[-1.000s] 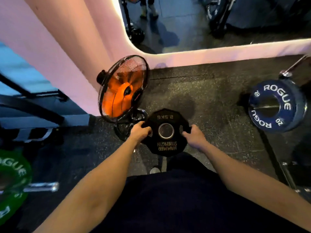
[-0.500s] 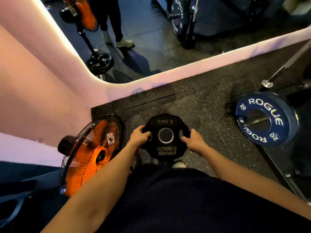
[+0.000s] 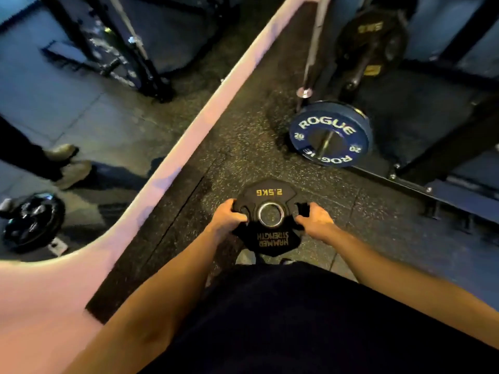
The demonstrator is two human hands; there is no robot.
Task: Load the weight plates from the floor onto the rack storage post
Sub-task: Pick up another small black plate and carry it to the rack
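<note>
Ahead and right of the person, a blue bumper plate (image 3: pixel 330 134) marked ROGUE and 20 stands on edge on the rubber floor (image 3: pixel 243 141), loaded on a barbell sleeve (image 3: pixel 325 140) poking through its centre. Behind it a steel bar (image 3: pixel 313 47) slants up out of view, its capped end just above the blue plate. Further back sits a dark plate with yellow print (image 3: pixel 371 36), blurred, on some post or frame; cannot tell which. Black rack beams (image 3: pixel 445 149) with bolts run along the right, near the blue plate. Left side: pale mirror frame (image 3: pixel 205 122) cuts diagonally; the glass reflects rack legs, a person's shoes and a round fan base.

Low centre, held in the air over the floor, close in front of the person's dark shirt (image 3: pixel 283 319): small black weight plate (image 3: pixel 268 215), roughly round with flat facets, matte rubber coating, shiny metal ring round the bore, yellow 2.5KG and HAMMER STRENGTH lettering upside down to the camera. Left hand (image 3: pixel 228 215) grips its left edge, fingers curled through a grip cutout, thumb on the face. Right hand (image 3: pixel 314 217) grips the right edge the same way, fingers hooked into the opposite cutout. Floor is black speckled rubber tile, seams visible. Nothing lies between the held plate and the blue plate except bare floor.
</note>
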